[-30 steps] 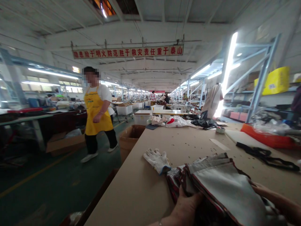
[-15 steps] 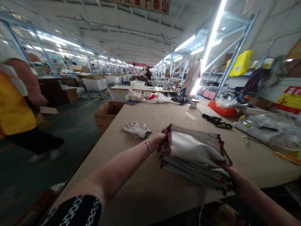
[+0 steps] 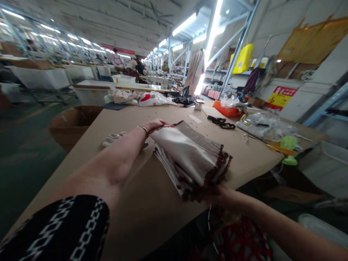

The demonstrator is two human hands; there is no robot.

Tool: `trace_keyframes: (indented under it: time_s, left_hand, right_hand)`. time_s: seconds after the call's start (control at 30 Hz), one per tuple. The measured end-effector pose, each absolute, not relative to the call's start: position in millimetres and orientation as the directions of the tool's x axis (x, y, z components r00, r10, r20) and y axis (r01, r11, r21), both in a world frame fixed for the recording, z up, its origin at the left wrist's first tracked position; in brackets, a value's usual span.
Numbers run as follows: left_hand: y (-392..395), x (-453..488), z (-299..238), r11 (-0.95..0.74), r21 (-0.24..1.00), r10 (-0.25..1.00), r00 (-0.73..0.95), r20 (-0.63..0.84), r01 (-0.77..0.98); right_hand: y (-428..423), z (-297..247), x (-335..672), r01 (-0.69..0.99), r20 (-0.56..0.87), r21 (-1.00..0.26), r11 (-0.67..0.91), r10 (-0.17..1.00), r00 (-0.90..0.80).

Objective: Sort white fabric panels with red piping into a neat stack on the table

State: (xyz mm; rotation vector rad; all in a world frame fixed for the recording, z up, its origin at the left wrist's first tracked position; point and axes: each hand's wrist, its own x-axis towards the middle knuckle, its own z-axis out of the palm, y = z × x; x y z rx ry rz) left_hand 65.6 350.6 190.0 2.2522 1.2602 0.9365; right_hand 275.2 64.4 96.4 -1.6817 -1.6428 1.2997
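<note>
A thick stack of folded cloth pieces point(image 3: 190, 157), pale with dark red edging, is held between both hands over a long brown table point(image 3: 130, 203). My left hand point(image 3: 152, 127) grips the stack's far end, fingers closed on it; a bangle sits on that wrist. My right hand point(image 3: 217, 194) clasps the near end from below, mostly hidden by the cloth. A white work glove point(image 3: 112, 138) lies on the table just beyond my left forearm.
A black strap point(image 3: 222, 123), an orange tray point(image 3: 227, 110), clear plastic bags point(image 3: 265, 125) and green parts point(image 3: 288, 143) lie at the right. An open cardboard box point(image 3: 72, 119) stands on the floor left of the table. Cloth heaps point(image 3: 148, 98) lie farther back.
The view has swung right and down. The stack has turned and tilted, its near end now nearer the table's right edge. The person in a yellow apron has left the view.
</note>
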Motion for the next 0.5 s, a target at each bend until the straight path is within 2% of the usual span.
trace_keyframes:
  time_s: [0.07, 0.13, 0.23, 0.3, 0.37, 0.4, 0.47, 0.5]
  left_hand:
    - [349, 50, 194, -0.417, 0.666, 0.903, 0.366, 0.224, 0.619]
    - [340, 37, 197, -0.344, 0.696, 0.936, 0.291, 0.199, 0.63]
    - [304, 32, 202, -0.395, 0.695, 0.915, 0.187, 0.358, 0.6]
    - [263, 39, 202, -0.506, 0.651, 0.859, 0.266, 0.437, 0.566]
    - [216, 55, 200, -0.739, 0.5, 0.674, 0.502, 0.542, 0.452]
    - [193, 66, 198, -0.837, 0.4, 0.545, 0.636, 0.547, 0.373]
    - [153, 93, 195, -0.927, 0.211, 0.374, 0.78, 0.502, 0.309]
    - [139, 107, 193, -0.935, 0.122, 0.349, 0.81, 0.472, 0.332]
  right_hand:
    - [62, 107, 284, 0.517, -0.301, -0.841, -0.157, 0.931, -0.207]
    - [51, 118, 296, 0.618, -0.299, -0.78, -0.099, 0.926, -0.229]
    - [21, 131, 313, 0.771, -0.243, -0.635, -0.044, 0.959, -0.146]
    - [-2, 135, 318, 0.739, -0.145, -0.67, -0.072, 0.989, -0.035]
    - [-23, 134, 314, 0.641, -0.06, -0.762, -0.094, 0.995, 0.075]
    - [-31, 132, 310, 0.6, -0.038, -0.793, -0.104, 0.992, 0.121]
    - [-43, 125, 297, 0.559, 0.023, -0.825, -0.077, 0.985, 0.169]
    - [-47, 121, 290, 0.561, 0.076, -0.827, -0.037, 0.981, 0.176]
